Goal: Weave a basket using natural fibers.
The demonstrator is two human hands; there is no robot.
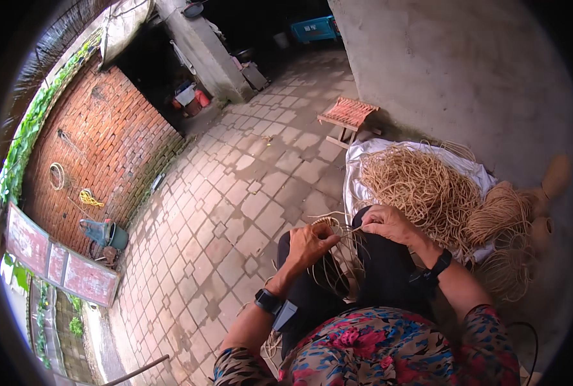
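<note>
Watching remotely, I see the left hand (315, 242) and right hand (389, 225) pinching thin tan cord (324, 221) above the lap (387, 276); it seems light, flexible, slightly springy, best held where it bunches.

Left hand (312, 243) closed on tan cord (326, 222); right hand (393, 224) pinching a thin strand (356, 229), above dark trousers (393, 276). Heaped cord (422, 186) covers most of white sheet (353, 170); coiled hank (502, 212) at sheet's right edge. Red-topped stool (348, 112) on paving (209, 193), just beyond sheet's far left corner.
</note>
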